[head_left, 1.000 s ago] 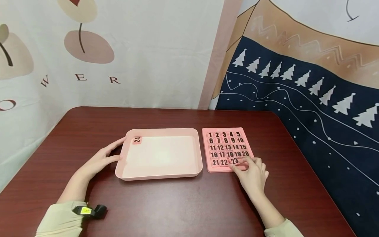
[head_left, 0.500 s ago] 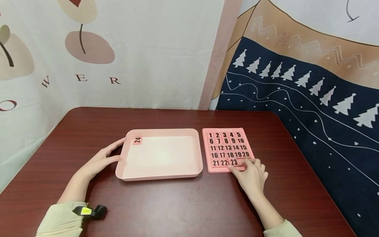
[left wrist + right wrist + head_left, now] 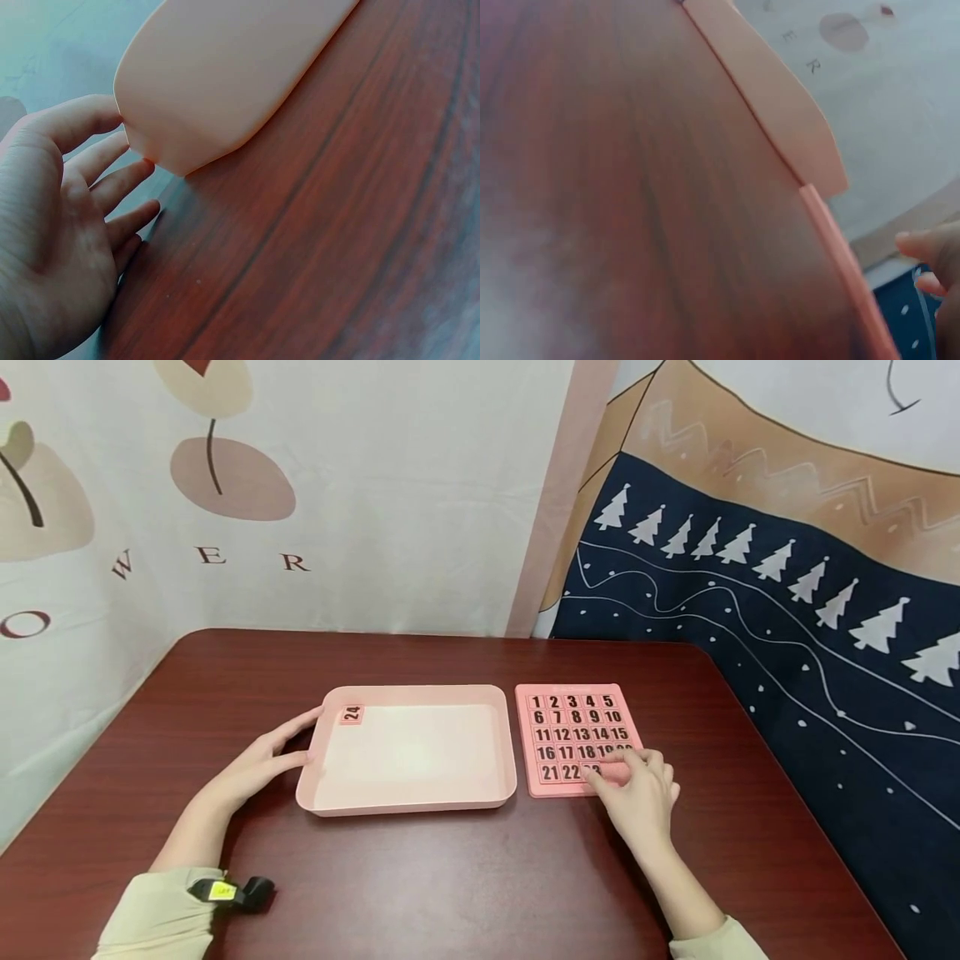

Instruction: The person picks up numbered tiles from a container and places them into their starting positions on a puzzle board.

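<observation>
A pink number board (image 3: 577,727) lies flat on the table, with numbered tiles in rows. My right hand (image 3: 639,793) is over its lower right corner. Thumb and forefinger stand apart near the 23 tile (image 3: 592,769), partly covering it and the place beside it; no piece shows between them. In the right wrist view, the board (image 3: 847,277) appears edge-on beside the right fingertips (image 3: 906,243). My left hand (image 3: 257,767) touches the left rim of a pale pink tray (image 3: 408,806) with extended fingers. A 24 tile (image 3: 352,714) lies sideways in the tray's upper left corner.
A dark red wooden table (image 3: 450,877) carries the tray and board, set side by side with a narrow gap. Printed cloths (image 3: 390,510) hang behind the table and along its right side. A black strap device (image 3: 232,893) sits on the left sleeve.
The 23 tile sat slightly crooked one second ago, then straight in its row. My right fingers have since risen a little and now partly cover 19, 20 and 23. The left hand stays put.
</observation>
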Available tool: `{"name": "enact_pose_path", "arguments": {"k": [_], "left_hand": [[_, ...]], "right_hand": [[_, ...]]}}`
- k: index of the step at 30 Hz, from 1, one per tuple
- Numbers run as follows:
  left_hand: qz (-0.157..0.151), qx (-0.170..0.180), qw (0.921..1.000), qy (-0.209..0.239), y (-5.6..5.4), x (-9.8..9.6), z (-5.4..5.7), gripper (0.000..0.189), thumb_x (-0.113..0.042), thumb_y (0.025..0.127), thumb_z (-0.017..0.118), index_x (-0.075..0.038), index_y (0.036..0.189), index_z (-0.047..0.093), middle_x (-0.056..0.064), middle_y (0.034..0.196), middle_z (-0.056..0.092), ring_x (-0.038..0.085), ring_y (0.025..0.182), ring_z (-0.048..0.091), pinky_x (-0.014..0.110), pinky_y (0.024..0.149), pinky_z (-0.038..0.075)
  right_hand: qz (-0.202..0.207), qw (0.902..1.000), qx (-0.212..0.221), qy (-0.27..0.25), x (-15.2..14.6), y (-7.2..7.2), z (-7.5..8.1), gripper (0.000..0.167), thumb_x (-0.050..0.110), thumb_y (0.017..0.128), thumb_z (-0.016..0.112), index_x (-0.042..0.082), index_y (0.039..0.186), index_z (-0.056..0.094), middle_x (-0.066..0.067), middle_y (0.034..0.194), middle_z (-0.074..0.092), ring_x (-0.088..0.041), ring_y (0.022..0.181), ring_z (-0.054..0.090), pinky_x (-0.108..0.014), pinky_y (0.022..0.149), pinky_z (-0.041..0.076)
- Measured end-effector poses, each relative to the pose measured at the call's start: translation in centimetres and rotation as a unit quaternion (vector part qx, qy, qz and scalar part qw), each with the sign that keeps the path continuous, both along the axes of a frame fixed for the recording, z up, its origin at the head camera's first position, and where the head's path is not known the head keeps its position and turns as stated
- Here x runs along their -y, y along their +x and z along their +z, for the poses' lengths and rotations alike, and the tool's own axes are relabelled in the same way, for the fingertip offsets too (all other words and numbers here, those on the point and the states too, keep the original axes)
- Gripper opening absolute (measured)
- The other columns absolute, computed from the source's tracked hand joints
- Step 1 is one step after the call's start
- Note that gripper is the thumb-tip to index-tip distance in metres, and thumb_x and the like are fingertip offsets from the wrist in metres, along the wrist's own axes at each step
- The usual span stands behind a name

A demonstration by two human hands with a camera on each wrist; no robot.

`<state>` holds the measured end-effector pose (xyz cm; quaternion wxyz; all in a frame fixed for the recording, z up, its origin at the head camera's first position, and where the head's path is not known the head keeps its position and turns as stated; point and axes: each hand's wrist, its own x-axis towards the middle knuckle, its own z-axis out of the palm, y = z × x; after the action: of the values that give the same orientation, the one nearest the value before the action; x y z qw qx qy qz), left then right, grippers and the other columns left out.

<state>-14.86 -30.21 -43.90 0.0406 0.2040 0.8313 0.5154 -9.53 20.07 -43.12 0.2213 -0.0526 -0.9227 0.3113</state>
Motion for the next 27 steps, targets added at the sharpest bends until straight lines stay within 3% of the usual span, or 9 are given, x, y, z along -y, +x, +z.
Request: {"name": "enact_pose_path", "arguments": {"k": [6, 12, 16, 27], "left_hand": [[-0.002, 0.002, 1.0, -0.003, -0.1, -0.1, -0.2, 0.063, -0.01, 0.094, 0.06, -0.007, 0.15, 0.032, 0.017, 0.151, 0.03, -0.007, 0.131, 0.024, 0.008, 0.096, 0.022], [0.003, 0.004, 1.0, -0.003, -0.1, 0.1, -0.3, 0.063, -0.011, 0.094, 0.06, -0.01, 0.15, 0.032, 0.017, 0.151, 0.03, -0.007, 0.131, 0.024, 0.008, 0.096, 0.021], [0.003, 0.007, 1.0, -0.006, 0.0, 0.1, -0.3, 0.063, -0.011, 0.094, 0.06, -0.01, 0.15, 0.032, 0.017, 0.151, 0.03, -0.007, 0.131, 0.023, 0.007, 0.095, 0.021], [0.007, 0.006, 0.9999, -0.01, 0.0, 0.2, -0.1, 0.063, -0.012, 0.094, 0.061, -0.011, 0.151, 0.032, 0.016, 0.152, 0.03, -0.006, 0.131, 0.023, 0.007, 0.095, 0.021]], "right_hand": [[0.088, 0.9945, -0.041, -0.038, 2.7, -0.8, 1.6, 0.039, 0.027, 0.068, 0.087, 0.009, 0.098, 0.07, -0.01, 0.106, 0.05, -0.031, 0.103, 0.041, -0.05, 0.085, 0.026], [0.186, 0.9773, -0.073, -0.072, 6.8, -2.4, 3.4, 0.037, 0.022, 0.067, 0.089, 0.01, 0.097, 0.07, -0.008, 0.103, 0.05, -0.028, 0.103, 0.043, -0.045, 0.084, 0.031], [0.233, 0.9667, -0.086, -0.061, 9.6, -3.6, 4.0, 0.035, 0.023, 0.068, 0.088, 0.013, 0.097, 0.071, -0.006, 0.101, 0.051, -0.025, 0.1, 0.045, -0.044, 0.083, 0.034], [0.345, 0.9385, -0.02, 0.008, 16.5, -7.5, 5.2, 0.042, 0.036, 0.075, 0.082, 0.021, 0.112, 0.07, 0.001, 0.104, 0.05, -0.017, 0.098, 0.043, -0.035, 0.088, 0.033]]}}
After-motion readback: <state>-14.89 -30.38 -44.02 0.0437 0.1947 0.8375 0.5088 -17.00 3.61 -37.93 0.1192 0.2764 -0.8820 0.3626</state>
